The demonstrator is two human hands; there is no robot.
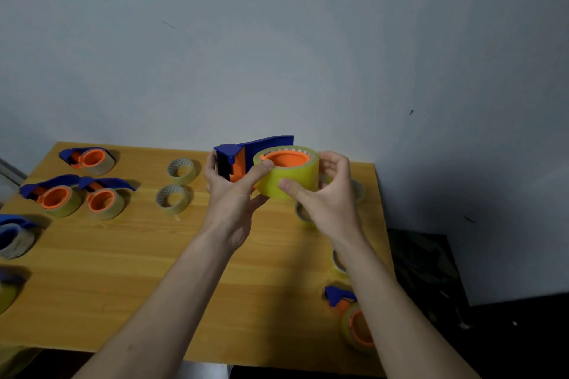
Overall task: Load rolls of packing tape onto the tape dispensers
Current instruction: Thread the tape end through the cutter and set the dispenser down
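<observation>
Above the middle of the wooden table (pixel 123 271) I hold a blue and orange tape dispenser (pixel 246 157). A yellowish roll of packing tape (pixel 295 178) sits around its orange hub. My left hand (pixel 234 191) grips the dispenser's body from below, its thumb on the roll's rim. My right hand (pixel 323 194) grips the roll from the right side, thumb on its front face. Two loose clear rolls (pixel 181 171) (pixel 172 201) lie on the table left of my hands.
Three loaded dispensers (pixel 89 160) (pixel 55 195) (pixel 104 198) lie at the table's far left, with more at the left edge (pixel 12 237). Another loaded dispenser (pixel 354 326) lies near the right front corner. Loose rolls (pixel 338 263) are partly hidden under my right arm. A wall stands behind.
</observation>
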